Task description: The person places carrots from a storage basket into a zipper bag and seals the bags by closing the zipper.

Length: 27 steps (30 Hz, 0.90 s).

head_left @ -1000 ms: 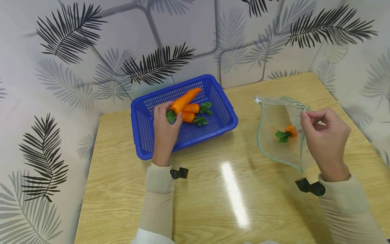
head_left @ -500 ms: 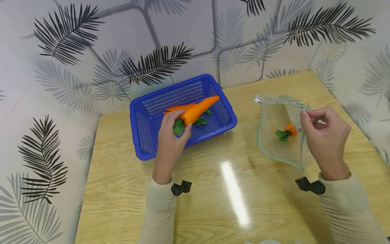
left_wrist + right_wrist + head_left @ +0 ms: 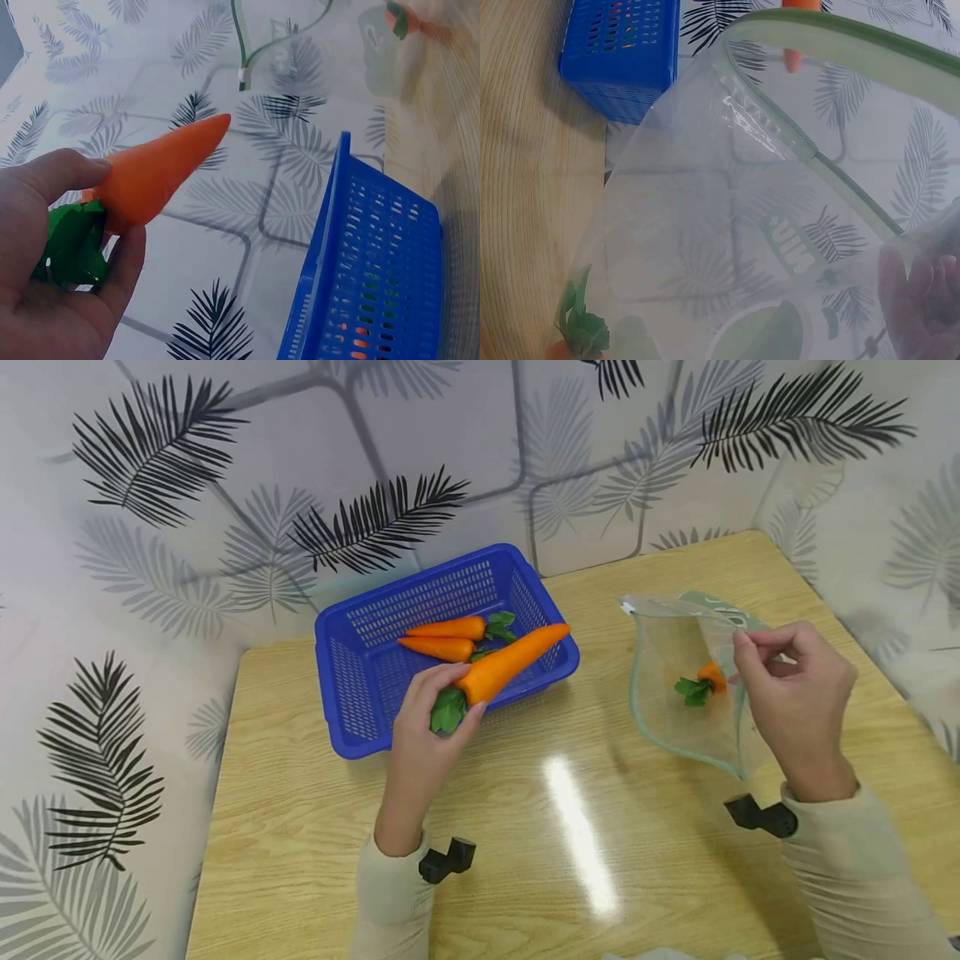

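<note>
Left hand (image 3: 427, 739) gripping big carrot (image 3: 510, 662) by leafy end, carrying it out over blue basket (image 3: 360, 727) front rim, bagward. Right hand (image 3: 795, 702) still pinching clear bag (image 3: 667, 727) mouth open, right of basket.

Person wears long beige ribbed sleeves (image 3: 855, 860) on both arms. Small black camera mount (image 3: 447, 860) strapped at left wrist, matching black mount (image 3: 761, 817) at right wrist. Hands bare
</note>
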{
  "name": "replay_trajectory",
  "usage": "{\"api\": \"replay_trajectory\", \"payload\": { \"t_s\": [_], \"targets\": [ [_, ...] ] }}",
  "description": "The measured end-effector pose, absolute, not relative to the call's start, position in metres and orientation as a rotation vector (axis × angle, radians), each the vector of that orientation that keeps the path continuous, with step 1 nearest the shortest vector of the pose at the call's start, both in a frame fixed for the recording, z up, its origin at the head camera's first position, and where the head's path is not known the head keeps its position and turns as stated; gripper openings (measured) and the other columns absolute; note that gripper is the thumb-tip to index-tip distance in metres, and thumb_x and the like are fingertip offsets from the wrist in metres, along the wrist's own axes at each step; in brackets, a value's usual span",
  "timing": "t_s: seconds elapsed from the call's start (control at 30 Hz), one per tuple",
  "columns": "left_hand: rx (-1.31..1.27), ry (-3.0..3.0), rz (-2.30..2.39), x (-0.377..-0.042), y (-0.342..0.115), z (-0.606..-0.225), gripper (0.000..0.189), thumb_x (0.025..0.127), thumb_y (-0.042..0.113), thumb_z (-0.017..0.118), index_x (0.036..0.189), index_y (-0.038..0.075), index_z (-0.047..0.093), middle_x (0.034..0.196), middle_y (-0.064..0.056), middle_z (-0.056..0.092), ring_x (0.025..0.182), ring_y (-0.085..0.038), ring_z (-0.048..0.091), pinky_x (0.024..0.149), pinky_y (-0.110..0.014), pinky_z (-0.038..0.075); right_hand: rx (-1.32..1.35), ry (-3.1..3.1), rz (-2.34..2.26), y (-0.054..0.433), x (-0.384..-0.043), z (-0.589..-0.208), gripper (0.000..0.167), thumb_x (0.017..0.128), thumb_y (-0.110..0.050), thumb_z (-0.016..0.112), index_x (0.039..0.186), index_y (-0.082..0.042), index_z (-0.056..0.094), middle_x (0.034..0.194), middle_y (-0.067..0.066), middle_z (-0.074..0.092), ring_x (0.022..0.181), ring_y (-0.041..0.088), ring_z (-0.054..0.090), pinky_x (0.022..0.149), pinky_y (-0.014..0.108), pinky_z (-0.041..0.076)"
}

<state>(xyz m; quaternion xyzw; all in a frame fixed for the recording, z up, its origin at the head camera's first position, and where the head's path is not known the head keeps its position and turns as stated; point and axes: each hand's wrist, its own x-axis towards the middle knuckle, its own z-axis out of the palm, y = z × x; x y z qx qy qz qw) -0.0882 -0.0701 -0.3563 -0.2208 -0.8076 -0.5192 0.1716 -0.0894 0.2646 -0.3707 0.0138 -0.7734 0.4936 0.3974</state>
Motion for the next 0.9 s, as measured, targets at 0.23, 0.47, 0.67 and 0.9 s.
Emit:
{"api": "replay_trajectory", "payload": {
  "t_s": [0.23, 0.47, 0.67, 0.9],
  "targets": [
    [-0.749, -2.202, -1.598, -0.080, -0.065, -0.367, 0.043, 0.077, -0.003, 0.071, 0.118, 0.002, 0.058, 0.121, -0.010, 0.052, 0.112, -0.025, 0.050, 0.094, -0.036, 0.044, 0.046, -1.961, 1.250, 0.263, -0.089, -0.370, 0.014, 0.079, 0.003, 0.067, 0.079, 0.015, 0.061, 0.064, -0.008, 0.057, 0.047, -0.003, 0.050, 0.050, 0.007, 0.043],
    [-0.886, -2.187, -1.656, -0.075, -0.053, -0.382, 0.043, 0.080, 0.003, 0.071, 0.121, 0.007, 0.058, 0.124, -0.006, 0.051, 0.115, -0.023, 0.049, 0.093, -0.035, 0.045, 0.041, -1.965, 1.233, 0.261, -0.089, -0.370, 0.013, 0.079, 0.003, 0.067, 0.079, 0.015, 0.061, 0.065, -0.009, 0.057, 0.049, -0.004, 0.050, 0.052, 0.006, 0.043],
    [-0.970, -2.277, -1.688, -0.067, -0.034, -0.394, 0.041, 0.083, 0.007, 0.069, 0.122, 0.009, 0.055, 0.126, -0.005, 0.049, 0.117, -0.019, 0.048, 0.093, -0.031, 0.045, 0.042, -1.978, 1.203, 0.267, -0.094, -0.379, 0.012, 0.078, 0.003, 0.068, 0.079, 0.013, 0.062, 0.066, -0.011, 0.057, 0.054, -0.003, 0.051, 0.053, 0.006, 0.042],
    [-1.067, -2.308, -1.693, -0.066, -0.017, -0.403, 0.040, 0.083, 0.007, 0.069, 0.119, 0.007, 0.052, 0.125, -0.004, 0.049, 0.115, -0.015, 0.049, 0.091, -0.027, 0.045, 0.054, -1.975, 1.227, 0.262, -0.093, -0.375, 0.012, 0.079, 0.003, 0.067, 0.078, 0.014, 0.062, 0.066, -0.010, 0.058, 0.053, -0.002, 0.050, 0.052, 0.006, 0.042]
  ]
}}
